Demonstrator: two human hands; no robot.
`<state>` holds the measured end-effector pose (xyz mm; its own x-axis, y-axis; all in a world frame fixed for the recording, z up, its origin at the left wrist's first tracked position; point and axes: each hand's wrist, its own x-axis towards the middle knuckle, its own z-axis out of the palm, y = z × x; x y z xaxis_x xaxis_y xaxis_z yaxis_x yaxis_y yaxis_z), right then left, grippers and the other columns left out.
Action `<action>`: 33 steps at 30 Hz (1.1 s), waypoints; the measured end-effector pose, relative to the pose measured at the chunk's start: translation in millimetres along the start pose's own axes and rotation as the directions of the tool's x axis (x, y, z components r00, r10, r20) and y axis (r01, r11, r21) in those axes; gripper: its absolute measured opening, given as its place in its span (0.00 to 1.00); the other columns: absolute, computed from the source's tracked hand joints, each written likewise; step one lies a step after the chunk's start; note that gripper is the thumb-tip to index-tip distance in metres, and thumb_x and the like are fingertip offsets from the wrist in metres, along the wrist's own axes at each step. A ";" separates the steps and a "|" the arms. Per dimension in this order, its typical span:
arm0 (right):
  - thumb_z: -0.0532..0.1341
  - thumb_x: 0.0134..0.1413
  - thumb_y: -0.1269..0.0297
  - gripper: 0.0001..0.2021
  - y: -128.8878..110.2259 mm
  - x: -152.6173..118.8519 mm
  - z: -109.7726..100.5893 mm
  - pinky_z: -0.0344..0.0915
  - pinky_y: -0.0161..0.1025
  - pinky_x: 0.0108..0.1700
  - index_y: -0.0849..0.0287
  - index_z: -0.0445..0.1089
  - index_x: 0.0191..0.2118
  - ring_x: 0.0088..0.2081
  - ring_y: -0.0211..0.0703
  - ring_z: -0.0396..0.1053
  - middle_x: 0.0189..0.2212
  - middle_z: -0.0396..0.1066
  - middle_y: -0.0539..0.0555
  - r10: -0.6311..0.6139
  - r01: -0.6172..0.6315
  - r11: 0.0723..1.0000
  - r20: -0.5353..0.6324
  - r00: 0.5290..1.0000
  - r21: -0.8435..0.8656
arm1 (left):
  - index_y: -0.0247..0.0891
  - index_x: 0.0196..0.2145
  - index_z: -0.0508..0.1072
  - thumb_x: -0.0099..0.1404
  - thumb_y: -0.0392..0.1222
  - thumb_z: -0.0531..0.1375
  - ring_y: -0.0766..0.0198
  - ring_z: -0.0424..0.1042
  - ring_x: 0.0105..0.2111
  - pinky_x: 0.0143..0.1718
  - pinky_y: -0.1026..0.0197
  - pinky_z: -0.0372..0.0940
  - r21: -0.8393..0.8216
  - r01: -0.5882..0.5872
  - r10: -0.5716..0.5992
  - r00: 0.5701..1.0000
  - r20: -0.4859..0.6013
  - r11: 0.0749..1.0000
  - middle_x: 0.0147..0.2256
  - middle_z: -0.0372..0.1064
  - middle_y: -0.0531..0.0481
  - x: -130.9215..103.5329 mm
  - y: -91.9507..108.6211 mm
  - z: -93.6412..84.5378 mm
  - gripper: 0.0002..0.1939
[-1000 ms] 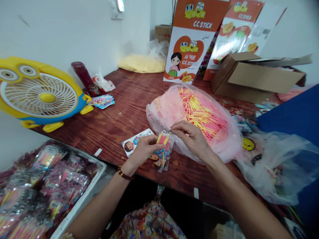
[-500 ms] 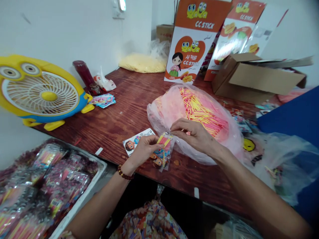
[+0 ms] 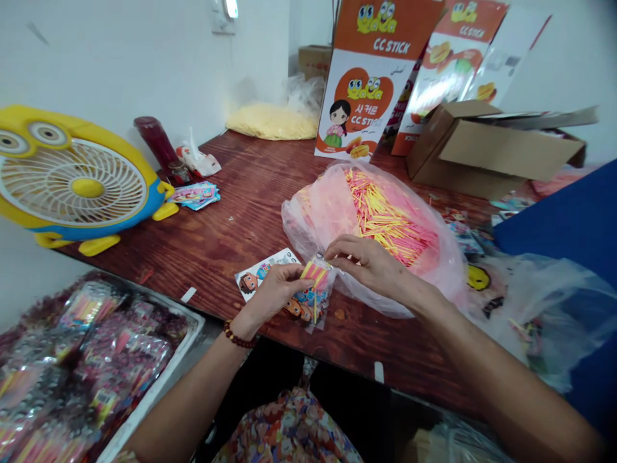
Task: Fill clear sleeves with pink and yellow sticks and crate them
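My left hand (image 3: 276, 288) pinches the side of a small clear packet (image 3: 315, 297) between thumb and fingers. Pink and yellow sticks (image 3: 317, 274) show in its upper part, one yellow stick hangs lower, and a printed cartoon is below. At the packet's top edge, my right hand (image 3: 369, 265) has its thumb and index finger closed on the rim. A printed cartoon card (image 3: 245, 283) lies partly under my left hand. Just beyond my right hand, a large translucent bag (image 3: 308, 218) holds a heap of loose pink and yellow sticks (image 3: 385, 222).
A yellow fan (image 3: 87, 186) stands at the left, near a dark red bottle (image 3: 155, 143) and printed cards (image 3: 196, 194). Below left is a foam box (image 3: 190, 321) of filled packets. Printed cartons (image 3: 357, 96) and an open cardboard box (image 3: 501, 154) stand at the back; a blue panel (image 3: 559, 218) edges the right.
The whole view has shifted slightly. Both hands stay at the packet with nearly the same grip, and the sticks inside lie closer to my left thumb.
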<state>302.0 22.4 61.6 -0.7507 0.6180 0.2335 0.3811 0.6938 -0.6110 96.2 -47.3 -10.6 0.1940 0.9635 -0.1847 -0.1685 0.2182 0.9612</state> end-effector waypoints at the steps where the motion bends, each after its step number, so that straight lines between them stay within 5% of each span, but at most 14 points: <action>1: 0.57 0.63 0.65 0.08 -0.2 0.0 -0.4 0.63 0.37 0.39 0.56 0.74 0.39 0.36 0.39 0.71 0.37 0.74 0.53 0.008 -0.008 1.000 -0.011 1.000 0.005 | 0.34 0.32 0.79 0.52 0.48 0.70 0.64 0.71 0.28 0.32 0.63 0.64 0.007 -0.002 0.002 1.000 0.010 1.000 0.29 0.76 0.51 -0.1 -0.4 -0.3 0.14; 5: 0.57 0.64 0.64 0.08 -2.2 -0.6 -2.3 0.64 0.36 0.39 0.56 0.74 0.39 0.36 0.40 0.71 0.36 0.74 0.53 -0.011 0.012 1.000 -0.059 0.998 0.018 | 0.34 0.31 0.80 0.53 0.47 0.69 0.64 0.70 0.28 0.32 0.64 0.64 0.069 -0.029 0.026 0.999 0.042 0.997 0.29 0.76 0.51 0.1 -1.8 -2.4 0.13; 12: 0.57 0.64 0.63 0.10 -0.9 -5.0 -0.6 0.65 0.37 0.41 0.57 0.76 0.37 0.38 0.40 0.72 0.38 0.75 0.55 -0.016 0.015 0.999 0.029 0.999 0.031 | 0.34 0.30 0.79 0.53 0.48 0.69 0.65 0.70 0.27 0.32 0.64 0.63 0.050 -0.024 0.023 1.000 0.008 0.998 0.28 0.76 0.51 0.7 -4.2 -3.5 0.13; 18: 0.58 0.60 0.59 0.14 -6.5 0.0 -4.5 0.63 0.33 0.24 0.58 0.76 0.30 0.21 0.36 0.68 0.21 0.74 0.49 0.263 -0.285 0.940 0.135 0.955 0.189 | 0.35 0.30 0.80 0.54 0.47 0.68 0.65 0.68 0.27 0.30 0.65 0.61 0.166 -0.084 0.075 0.995 0.062 0.983 0.27 0.74 0.52 1.6 -4.5 -4.6 0.11; 22: 0.59 0.55 0.65 0.10 -8.9 6.8 -8.1 0.61 0.31 0.19 0.57 0.75 0.27 0.20 0.37 0.71 0.20 0.74 0.48 0.331 -0.389 0.896 0.261 0.907 0.215 | 0.35 0.29 0.80 0.56 0.46 0.66 0.65 0.67 0.27 0.30 0.65 0.60 0.236 -0.116 0.099 0.992 0.085 0.965 0.26 0.73 0.52 1.9 -4.8 -5.0 0.11; 27: 0.58 0.50 0.72 0.09 -14.3 14.5 -12.4 0.57 0.31 0.19 0.56 0.74 0.25 0.16 0.36 0.68 0.14 0.71 0.46 0.399 -0.411 0.910 0.378 0.835 -0.054 | 0.36 0.30 0.80 0.58 0.46 0.64 0.63 0.68 0.29 0.32 0.65 0.61 0.311 -0.140 0.124 0.990 0.072 0.940 0.27 0.73 0.53 1.3 -7.7 -2.2 0.10; 33: 0.60 0.50 0.73 0.09 -19.2 15.9 -7.6 0.53 0.34 0.23 0.56 0.72 0.23 0.18 0.37 0.67 0.16 0.71 0.48 0.403 -0.257 0.882 0.350 0.846 -0.394 | 0.37 0.32 0.81 0.60 0.47 0.63 0.62 0.70 0.30 0.34 0.65 0.62 0.329 -0.141 0.134 0.990 0.042 0.934 0.29 0.75 0.53 0.9 -11.8 1.3 0.11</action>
<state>286.9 21.7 82.8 -0.6701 0.6729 -0.3134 0.7421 0.5989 -0.3009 99.6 -49.2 -21.9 0.2098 0.9767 -0.0451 0.1328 0.0173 0.9910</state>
